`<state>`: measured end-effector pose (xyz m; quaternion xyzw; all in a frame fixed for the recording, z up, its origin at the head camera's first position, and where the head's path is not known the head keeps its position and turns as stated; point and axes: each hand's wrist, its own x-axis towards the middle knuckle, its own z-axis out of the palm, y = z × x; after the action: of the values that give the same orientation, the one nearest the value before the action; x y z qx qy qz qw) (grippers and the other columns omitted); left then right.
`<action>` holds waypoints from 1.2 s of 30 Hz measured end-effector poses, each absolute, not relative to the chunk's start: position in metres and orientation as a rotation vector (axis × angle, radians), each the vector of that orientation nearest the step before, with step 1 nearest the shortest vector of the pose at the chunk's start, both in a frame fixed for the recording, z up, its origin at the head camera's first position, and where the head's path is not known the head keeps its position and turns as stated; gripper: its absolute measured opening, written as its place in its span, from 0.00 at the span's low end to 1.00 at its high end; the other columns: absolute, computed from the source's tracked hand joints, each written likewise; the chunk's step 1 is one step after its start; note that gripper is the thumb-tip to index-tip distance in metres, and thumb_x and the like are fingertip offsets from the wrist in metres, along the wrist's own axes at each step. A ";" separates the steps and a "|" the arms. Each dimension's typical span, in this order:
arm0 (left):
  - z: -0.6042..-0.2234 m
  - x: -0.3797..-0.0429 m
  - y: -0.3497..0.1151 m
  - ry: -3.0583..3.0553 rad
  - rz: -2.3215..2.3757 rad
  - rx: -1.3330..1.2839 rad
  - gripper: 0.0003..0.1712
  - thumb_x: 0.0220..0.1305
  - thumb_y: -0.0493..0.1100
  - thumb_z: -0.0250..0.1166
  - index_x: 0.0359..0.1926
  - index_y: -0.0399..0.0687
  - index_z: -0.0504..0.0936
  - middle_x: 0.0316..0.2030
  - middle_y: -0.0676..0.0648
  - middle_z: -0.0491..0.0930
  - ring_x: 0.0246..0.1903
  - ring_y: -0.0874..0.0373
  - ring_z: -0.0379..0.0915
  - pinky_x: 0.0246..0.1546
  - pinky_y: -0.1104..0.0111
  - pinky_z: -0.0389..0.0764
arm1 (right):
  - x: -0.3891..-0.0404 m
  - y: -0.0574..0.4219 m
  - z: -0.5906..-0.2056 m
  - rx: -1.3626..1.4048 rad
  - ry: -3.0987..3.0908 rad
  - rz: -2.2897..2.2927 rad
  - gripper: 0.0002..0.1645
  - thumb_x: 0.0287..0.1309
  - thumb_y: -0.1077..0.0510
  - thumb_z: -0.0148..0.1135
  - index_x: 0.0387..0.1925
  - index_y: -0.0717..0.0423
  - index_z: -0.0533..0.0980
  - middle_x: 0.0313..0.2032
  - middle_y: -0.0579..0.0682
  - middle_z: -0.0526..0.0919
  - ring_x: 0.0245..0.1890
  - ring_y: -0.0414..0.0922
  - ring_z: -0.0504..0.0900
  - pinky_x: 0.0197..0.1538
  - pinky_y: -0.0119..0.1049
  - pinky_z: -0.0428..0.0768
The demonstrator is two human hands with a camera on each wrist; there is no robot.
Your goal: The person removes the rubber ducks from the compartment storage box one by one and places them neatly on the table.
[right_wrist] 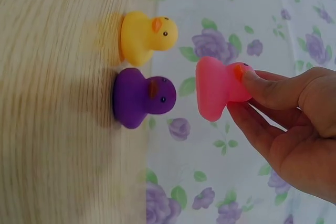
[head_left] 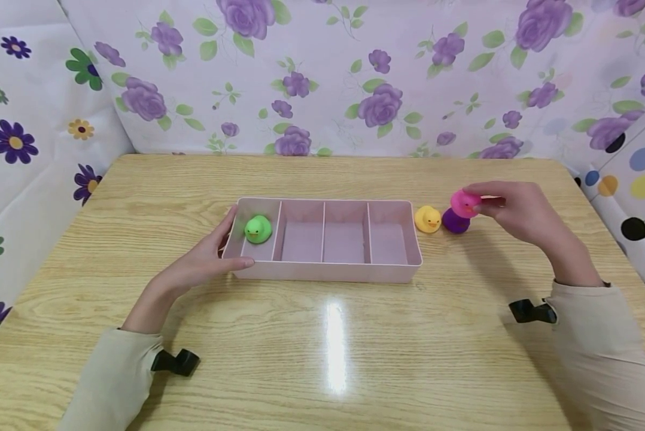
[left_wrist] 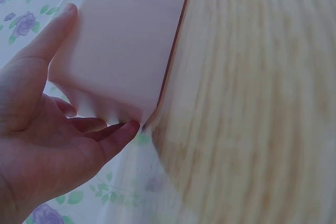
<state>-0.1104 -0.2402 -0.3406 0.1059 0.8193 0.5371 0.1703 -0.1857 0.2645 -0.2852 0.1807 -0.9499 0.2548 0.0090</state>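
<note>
Between thumb and fingers, my right hand [head_left: 522,209] pinches a pink rubber duck [head_left: 465,204] by its head. It is raised above the table, over a purple rubber duck [right_wrist: 137,98] that stands upright. Beside the purple one is a yellow rubber duck [head_left: 428,219], close to the right end of a pale pink divided box [head_left: 322,272]. My left hand [head_left: 206,257] grips the left end of this box, thumb against the front wall and fingers [left_wrist: 123,135] around the end wall. A green rubber duck [head_left: 258,229] sits in the leftmost compartment; the other three compartments hold nothing.
The wood-grain table [head_left: 279,347] carries the box and ducks. Behind it hangs a cloth with purple flowers [head_left: 380,105], and other patterned cloths flank both sides. A black wrist camera mount [head_left: 532,311] sits at the right sleeve, another [head_left: 176,362] at the left.
</note>
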 end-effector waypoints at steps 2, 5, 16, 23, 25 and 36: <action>-0.341 -0.110 -0.240 2.329 1.527 0.297 0.60 0.63 0.44 0.66 0.76 0.56 0.28 0.75 0.40 0.37 0.69 0.41 0.46 0.64 0.48 0.55 | -0.186 0.269 -0.286 0.533 -2.983 0.795 0.21 0.58 0.71 0.63 0.54 0.65 0.79 0.51 0.67 0.79 0.51 0.63 0.77 0.48 0.58 0.75; -0.341 -0.110 -0.240 2.331 1.526 0.294 0.60 0.63 0.44 0.66 0.76 0.56 0.28 0.75 0.40 0.37 0.68 0.42 0.46 0.64 0.48 0.55 | -0.187 0.275 -0.287 0.507 -2.994 0.809 0.21 0.58 0.70 0.62 0.55 0.65 0.78 0.52 0.68 0.78 0.51 0.64 0.76 0.48 0.59 0.75; -0.340 -0.110 -0.241 2.321 1.539 0.296 0.59 0.63 0.43 0.66 0.76 0.57 0.28 0.75 0.40 0.38 0.69 0.42 0.46 0.63 0.48 0.56 | -0.192 0.293 -0.292 0.439 -3.044 0.776 0.21 0.61 0.67 0.62 0.56 0.65 0.77 0.54 0.71 0.75 0.48 0.66 0.78 0.45 0.58 0.76; -0.340 -0.110 -0.240 2.315 1.543 0.300 0.59 0.63 0.43 0.66 0.76 0.57 0.28 0.75 0.39 0.38 0.69 0.42 0.45 0.64 0.48 0.56 | -0.193 0.303 -0.299 0.395 -3.083 0.788 0.21 0.61 0.67 0.61 0.57 0.66 0.76 0.54 0.71 0.75 0.50 0.66 0.77 0.46 0.57 0.76; -0.340 -0.110 -0.241 2.315 1.541 0.296 0.59 0.63 0.43 0.66 0.76 0.57 0.28 0.75 0.39 0.38 0.69 0.41 0.45 0.64 0.48 0.56 | -0.194 0.305 -0.303 0.380 -3.100 0.803 0.22 0.62 0.66 0.61 0.57 0.66 0.76 0.54 0.71 0.75 0.52 0.67 0.75 0.48 0.59 0.74; -0.340 -0.110 -0.241 2.332 1.522 0.284 0.59 0.63 0.44 0.66 0.76 0.58 0.28 0.74 0.39 0.37 0.69 0.41 0.46 0.64 0.48 0.54 | -0.194 0.313 -0.316 0.338 -3.164 0.856 0.22 0.64 0.65 0.59 0.59 0.66 0.75 0.55 0.72 0.74 0.57 0.67 0.70 0.52 0.61 0.71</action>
<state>-0.1105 -0.2407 -0.3398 0.0999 0.8209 0.5358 0.1704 -0.1939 0.3133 -0.3164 0.1021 -0.9574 0.2591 -0.0768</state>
